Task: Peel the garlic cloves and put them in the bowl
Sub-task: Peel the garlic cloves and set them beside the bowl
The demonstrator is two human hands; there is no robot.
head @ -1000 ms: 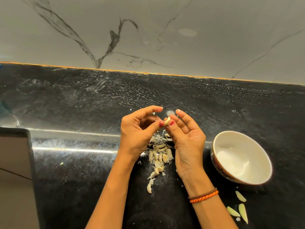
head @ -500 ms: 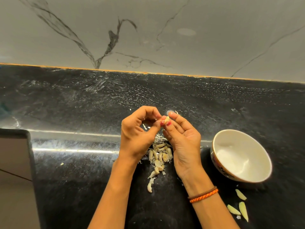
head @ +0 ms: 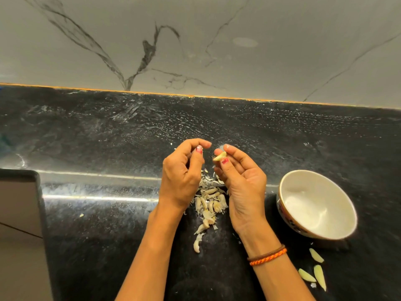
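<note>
While a single garlic clove point(head: 219, 156) is pinched between the thumb and fingertips of the right hand point(head: 243, 183), the peeling step is judged to be in hand. The clove is held above the table point(head: 108, 246), just beside the left hand point(head: 184, 179), which is raised with its fingers curled and thumb against the forefinger; whether a scrap of skin is nipped there cannot be told. A small gap is seen between the two hands.

Below and between the wrists, a heap of unpeeled cloves and loose skins point(head: 208, 203) is spread on the table. To the right, well apart from the hands, a white bowl point(head: 288, 213) is set tilted, and no cloves can be made out inside it. Three pale peeled cloves point(head: 315, 255) are lying on the table in front of the bowl, not in it.

If any skin is left on the held clove, it would next be stripped with the left fingertips; then the clove would have to be carried rightward and dropped over the rim. The cloves lying outside the bowl would also need to be gathered in.
</note>
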